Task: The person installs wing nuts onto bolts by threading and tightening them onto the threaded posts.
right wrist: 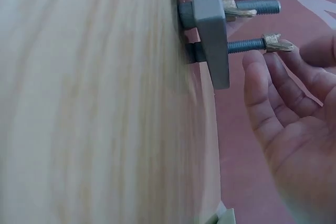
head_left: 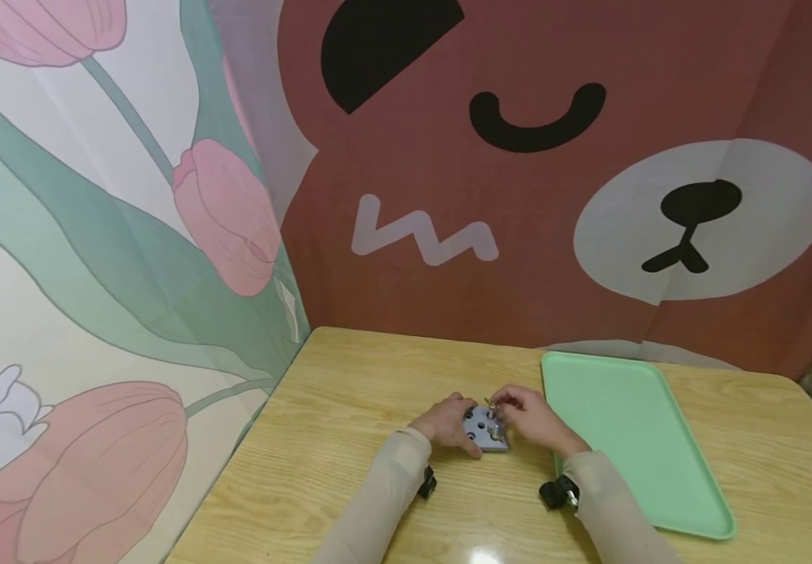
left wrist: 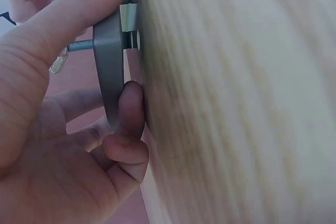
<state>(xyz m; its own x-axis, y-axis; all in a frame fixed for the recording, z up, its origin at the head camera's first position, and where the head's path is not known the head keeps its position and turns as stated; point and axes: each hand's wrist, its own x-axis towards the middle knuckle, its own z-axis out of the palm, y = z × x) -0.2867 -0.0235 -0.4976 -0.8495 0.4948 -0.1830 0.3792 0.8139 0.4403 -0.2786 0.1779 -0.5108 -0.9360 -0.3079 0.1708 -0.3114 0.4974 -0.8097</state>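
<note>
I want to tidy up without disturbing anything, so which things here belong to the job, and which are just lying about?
In the job:
Grey plate, gripped by the left fingers
Bolts standing through it
Wing nuts, one at the right fingers

Apparently not in use:
Green tray, right of the plate
Bear-print backdrop, behind the table

No text, label, brand, number or sign can be read in any of the three views.
</note>
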